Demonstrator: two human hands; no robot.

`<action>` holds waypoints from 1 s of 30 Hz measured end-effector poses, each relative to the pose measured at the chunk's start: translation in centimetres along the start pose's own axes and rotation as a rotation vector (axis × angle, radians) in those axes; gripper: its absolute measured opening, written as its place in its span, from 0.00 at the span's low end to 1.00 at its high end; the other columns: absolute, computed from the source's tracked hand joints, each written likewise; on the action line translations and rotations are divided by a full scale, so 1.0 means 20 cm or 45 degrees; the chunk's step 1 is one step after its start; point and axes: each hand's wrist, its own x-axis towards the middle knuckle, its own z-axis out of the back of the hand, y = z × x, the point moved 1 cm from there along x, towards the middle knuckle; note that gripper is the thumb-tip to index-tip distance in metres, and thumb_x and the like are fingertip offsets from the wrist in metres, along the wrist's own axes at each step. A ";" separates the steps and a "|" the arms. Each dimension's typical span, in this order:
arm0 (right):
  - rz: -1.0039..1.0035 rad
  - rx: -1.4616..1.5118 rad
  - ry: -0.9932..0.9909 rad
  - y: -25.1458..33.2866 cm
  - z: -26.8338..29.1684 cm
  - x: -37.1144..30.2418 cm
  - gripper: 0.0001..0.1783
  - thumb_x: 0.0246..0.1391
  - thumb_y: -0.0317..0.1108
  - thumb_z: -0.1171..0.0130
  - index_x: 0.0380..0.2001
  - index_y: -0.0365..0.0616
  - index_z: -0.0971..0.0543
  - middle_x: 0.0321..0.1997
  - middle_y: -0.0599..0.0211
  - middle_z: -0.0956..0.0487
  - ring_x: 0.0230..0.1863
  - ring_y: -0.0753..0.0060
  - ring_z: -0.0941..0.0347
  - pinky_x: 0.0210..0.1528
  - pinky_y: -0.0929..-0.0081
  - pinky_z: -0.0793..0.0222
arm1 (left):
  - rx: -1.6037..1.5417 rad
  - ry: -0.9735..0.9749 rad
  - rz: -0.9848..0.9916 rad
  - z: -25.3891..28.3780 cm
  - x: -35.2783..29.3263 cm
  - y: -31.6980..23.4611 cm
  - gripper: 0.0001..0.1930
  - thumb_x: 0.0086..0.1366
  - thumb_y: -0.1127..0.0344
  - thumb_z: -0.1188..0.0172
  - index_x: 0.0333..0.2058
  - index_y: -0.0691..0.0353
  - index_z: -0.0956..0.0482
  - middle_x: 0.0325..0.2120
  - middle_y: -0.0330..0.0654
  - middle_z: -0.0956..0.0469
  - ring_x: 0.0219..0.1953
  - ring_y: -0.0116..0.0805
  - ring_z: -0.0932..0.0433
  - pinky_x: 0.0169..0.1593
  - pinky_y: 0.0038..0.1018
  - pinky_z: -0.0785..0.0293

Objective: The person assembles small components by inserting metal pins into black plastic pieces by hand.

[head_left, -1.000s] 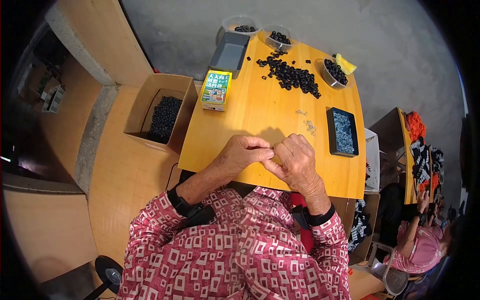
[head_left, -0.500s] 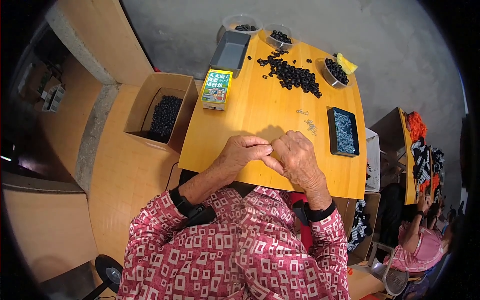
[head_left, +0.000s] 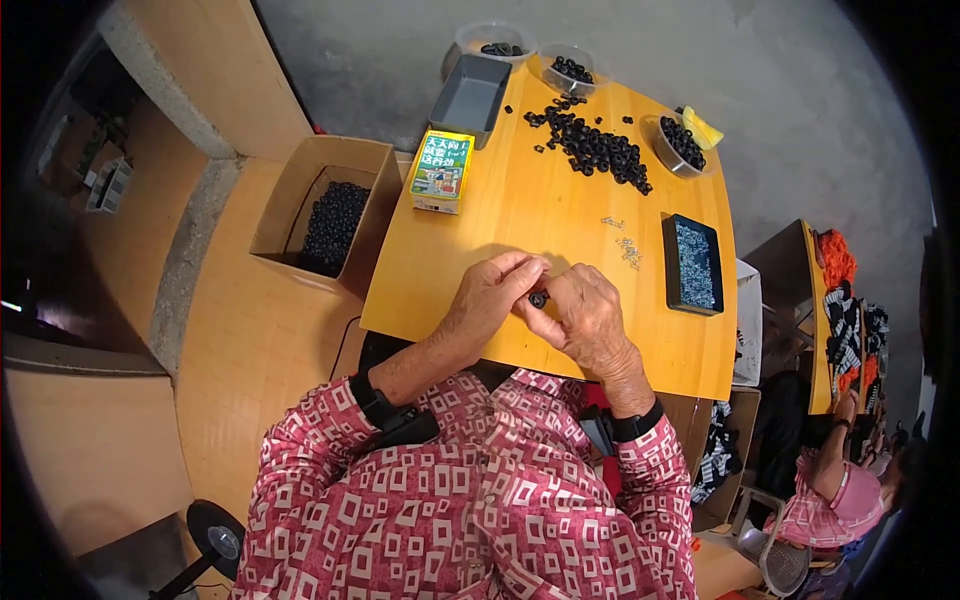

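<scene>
At the left of the frame stood an open cardboard box (head_left: 355, 158), its small black pieces (head_left: 333, 228) heaped too closely to tell apart. Next, on the left of the tabletop (head_left: 490, 220), came a yellow-and-green box (head_left: 442, 172) with large white characters above a picture; its smaller print was unreadable. In the middle, the left hand's (head_left: 492, 300) thumb and forefinger met at the tips; anything between them was too small to see. Just below those tips, the right hand (head_left: 592, 315) pinched a black ring (head_left: 539, 299) between thumb and forefinger, its other fingers curled under and hidden. Right of centre lay a black tray (head_left: 671, 262) of fine silvery bits (head_left: 699, 265). Farther right, another person (head_left: 840, 490) was partly lost in the dark rim.
</scene>
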 end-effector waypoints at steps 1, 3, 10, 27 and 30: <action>0.001 0.002 0.002 0.01 -0.01 0.00 0.15 0.47 0.36 0.30 0.30 0.39 0.24 0.23 0.61 0.27 0.28 0.57 0.26 0.33 0.64 0.27 | -0.001 -0.002 0.001 -0.01 0.00 -0.01 0.15 0.73 0.59 0.47 0.46 0.66 0.22 0.43 0.40 0.22 0.47 0.26 0.25 0.54 0.24 0.29; 0.040 0.022 -0.031 0.02 -0.04 0.00 0.16 0.48 0.36 0.31 0.33 0.37 0.24 0.26 0.60 0.25 0.29 0.56 0.25 0.35 0.63 0.26 | 0.046 0.027 -0.064 -0.03 -0.01 -0.03 0.15 0.74 0.60 0.49 0.45 0.67 0.22 0.43 0.39 0.22 0.48 0.26 0.25 0.55 0.24 0.30; -0.015 0.017 -0.078 0.01 -0.03 -0.02 0.15 0.48 0.36 0.31 0.32 0.38 0.25 0.26 0.58 0.25 0.30 0.55 0.25 0.35 0.62 0.27 | -0.036 0.004 -0.110 0.00 -0.02 -0.01 0.15 0.74 0.60 0.48 0.45 0.66 0.21 0.41 0.39 0.21 0.47 0.26 0.25 0.55 0.25 0.31; 0.064 -0.223 0.029 0.01 0.06 -0.02 0.16 0.47 0.37 0.31 0.26 0.44 0.30 0.20 0.64 0.33 0.25 0.59 0.31 0.30 0.65 0.32 | 0.191 0.224 0.081 0.04 -0.03 -0.10 0.15 0.64 0.63 0.37 0.42 0.70 0.18 0.36 0.38 0.18 0.42 0.23 0.24 0.50 0.23 0.29; 0.019 -0.175 0.015 0.00 0.06 -0.02 0.15 0.47 0.38 0.31 0.27 0.44 0.28 0.21 0.65 0.31 0.25 0.60 0.30 0.30 0.65 0.32 | 0.058 0.159 0.060 0.02 -0.05 -0.08 0.14 0.65 0.62 0.38 0.42 0.68 0.18 0.36 0.38 0.18 0.42 0.23 0.24 0.51 0.23 0.30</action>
